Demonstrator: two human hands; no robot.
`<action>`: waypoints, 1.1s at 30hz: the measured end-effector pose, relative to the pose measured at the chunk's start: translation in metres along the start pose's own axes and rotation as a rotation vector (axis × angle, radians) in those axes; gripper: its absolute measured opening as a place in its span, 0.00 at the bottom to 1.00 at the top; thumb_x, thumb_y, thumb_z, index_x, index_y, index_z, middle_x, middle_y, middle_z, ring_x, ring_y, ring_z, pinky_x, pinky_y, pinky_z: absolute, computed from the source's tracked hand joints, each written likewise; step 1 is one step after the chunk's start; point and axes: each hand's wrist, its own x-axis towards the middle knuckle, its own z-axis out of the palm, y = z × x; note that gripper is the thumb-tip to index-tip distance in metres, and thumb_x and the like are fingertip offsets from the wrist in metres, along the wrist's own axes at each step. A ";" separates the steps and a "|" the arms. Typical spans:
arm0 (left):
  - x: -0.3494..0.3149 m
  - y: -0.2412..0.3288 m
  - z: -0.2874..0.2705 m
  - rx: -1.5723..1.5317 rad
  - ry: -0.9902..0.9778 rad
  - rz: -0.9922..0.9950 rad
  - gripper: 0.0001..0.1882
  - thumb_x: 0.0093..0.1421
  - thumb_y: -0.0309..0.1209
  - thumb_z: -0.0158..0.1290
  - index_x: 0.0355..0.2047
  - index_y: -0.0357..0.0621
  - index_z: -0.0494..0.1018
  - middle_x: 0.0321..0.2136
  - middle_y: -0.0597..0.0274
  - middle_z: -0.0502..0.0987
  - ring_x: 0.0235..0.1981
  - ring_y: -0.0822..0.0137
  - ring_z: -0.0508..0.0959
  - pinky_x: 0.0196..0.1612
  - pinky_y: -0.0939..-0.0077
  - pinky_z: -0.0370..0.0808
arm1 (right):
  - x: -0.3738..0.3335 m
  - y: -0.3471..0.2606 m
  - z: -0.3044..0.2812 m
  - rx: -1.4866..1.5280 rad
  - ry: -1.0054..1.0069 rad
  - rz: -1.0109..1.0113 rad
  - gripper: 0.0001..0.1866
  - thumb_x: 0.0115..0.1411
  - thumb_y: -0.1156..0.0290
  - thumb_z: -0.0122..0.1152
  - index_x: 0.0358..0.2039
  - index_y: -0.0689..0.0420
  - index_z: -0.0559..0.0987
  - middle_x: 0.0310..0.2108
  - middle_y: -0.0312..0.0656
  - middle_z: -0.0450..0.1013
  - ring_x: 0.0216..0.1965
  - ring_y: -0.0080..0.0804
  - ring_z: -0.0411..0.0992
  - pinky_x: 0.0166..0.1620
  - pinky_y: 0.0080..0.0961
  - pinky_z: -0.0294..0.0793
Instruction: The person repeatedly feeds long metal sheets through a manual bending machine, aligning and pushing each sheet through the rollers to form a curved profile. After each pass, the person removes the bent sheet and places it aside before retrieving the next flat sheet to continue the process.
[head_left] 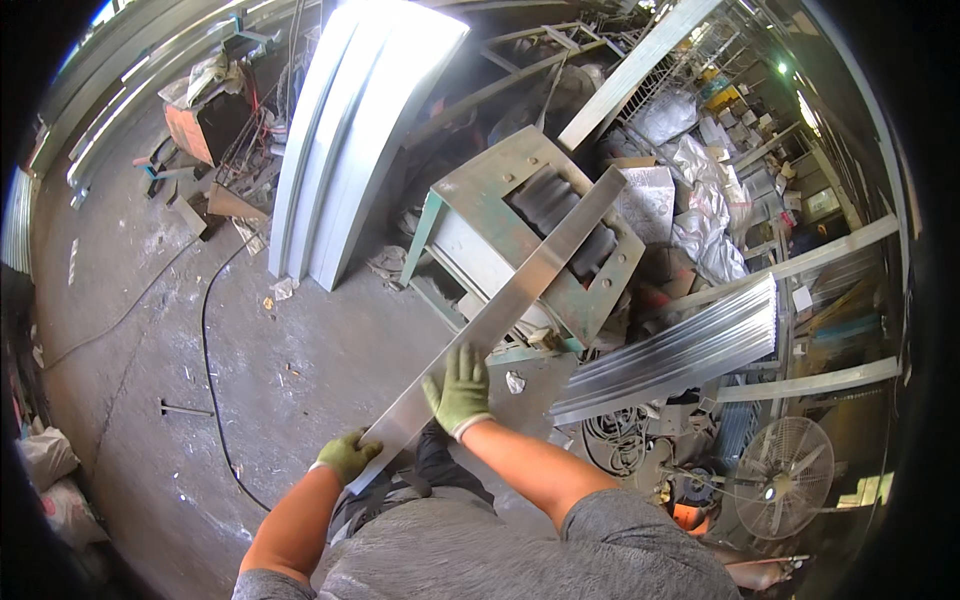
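A long, flat sheet-metal strip (510, 295) runs slantwise from my waist up to the far right. Its far part lies across the dark rollers (545, 200) of a worn green-and-white roller machine (480, 185). Gloved in green, my left hand (348, 455) is closed round the strip's near end, at its left edge. My right hand (460, 388), in a matching glove, presses flat against the strip's right side farther up, fingers stretched out and thumb apart. What lies beneath the strip at the rollers is hidden.
Tall ribbed metal panels (360, 130) lean left of the machine. More corrugated sheet (680, 350) juts out at the right, above a standing fan (785, 478). A black cable (207, 340) and a T-shaped metal bar (187, 410) lie on the floor at left. Scrap and foil crowd the right.
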 end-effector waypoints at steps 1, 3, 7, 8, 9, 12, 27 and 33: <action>-0.004 -0.024 0.001 0.070 -0.046 -0.085 0.39 0.66 0.66 0.56 0.55 0.41 0.81 0.51 0.37 0.84 0.57 0.38 0.82 0.59 0.51 0.77 | -0.014 -0.012 0.002 0.038 -0.013 -0.026 0.48 0.71 0.42 0.55 0.74 0.73 0.61 0.75 0.70 0.55 0.76 0.73 0.53 0.78 0.59 0.50; -0.020 -0.076 0.005 0.050 -0.056 -0.120 0.38 0.65 0.66 0.57 0.53 0.40 0.83 0.48 0.38 0.85 0.54 0.40 0.84 0.57 0.51 0.78 | -0.041 -0.037 0.004 0.077 -0.082 -0.062 0.43 0.72 0.45 0.56 0.72 0.70 0.65 0.74 0.66 0.60 0.74 0.67 0.58 0.76 0.57 0.56; -0.071 -0.177 0.007 -0.025 -0.029 -0.127 0.35 0.65 0.64 0.61 0.48 0.40 0.84 0.44 0.41 0.87 0.48 0.47 0.87 0.52 0.54 0.80 | -0.077 -0.062 0.003 0.439 -0.203 -0.236 0.31 0.68 0.53 0.65 0.62 0.65 0.77 0.67 0.61 0.70 0.69 0.60 0.67 0.72 0.51 0.65; -0.081 -0.196 0.007 -0.053 -0.036 -0.132 0.34 0.65 0.63 0.62 0.48 0.41 0.85 0.44 0.42 0.87 0.48 0.47 0.87 0.52 0.55 0.80 | -0.080 -0.061 0.005 0.571 -0.194 -0.269 0.27 0.66 0.56 0.69 0.58 0.63 0.81 0.62 0.56 0.75 0.65 0.55 0.73 0.69 0.46 0.70; -0.087 -0.209 0.006 -0.060 -0.064 -0.174 0.34 0.64 0.63 0.63 0.48 0.41 0.85 0.43 0.42 0.87 0.48 0.48 0.87 0.52 0.56 0.81 | -0.080 -0.058 0.008 0.693 -0.142 -0.262 0.23 0.67 0.59 0.70 0.55 0.63 0.83 0.56 0.51 0.81 0.60 0.47 0.78 0.66 0.40 0.74; -0.086 -0.215 0.011 -0.159 -0.027 -0.165 0.34 0.64 0.62 0.64 0.48 0.40 0.85 0.41 0.47 0.88 0.44 0.55 0.87 0.50 0.60 0.81 | -0.075 -0.030 0.018 1.082 -0.144 0.184 0.19 0.71 0.57 0.67 0.51 0.60 0.86 0.46 0.46 0.86 0.50 0.38 0.84 0.56 0.30 0.81; 0.104 0.120 0.034 -0.514 -0.222 0.115 0.32 0.73 0.51 0.60 0.58 0.30 0.78 0.37 0.69 0.80 0.36 0.74 0.77 0.42 0.75 0.76 | 0.034 0.070 -0.037 0.950 -0.020 0.840 0.32 0.58 0.44 0.66 0.43 0.66 0.87 0.42 0.61 0.85 0.49 0.57 0.84 0.52 0.46 0.80; 0.094 0.208 0.027 0.192 0.006 0.370 0.31 0.60 0.40 0.66 0.56 0.39 0.66 0.42 0.36 0.80 0.49 0.35 0.81 0.52 0.44 0.77 | 0.083 0.107 -0.058 0.731 -0.026 0.858 0.29 0.64 0.47 0.58 0.48 0.63 0.84 0.45 0.62 0.83 0.51 0.63 0.81 0.55 0.52 0.79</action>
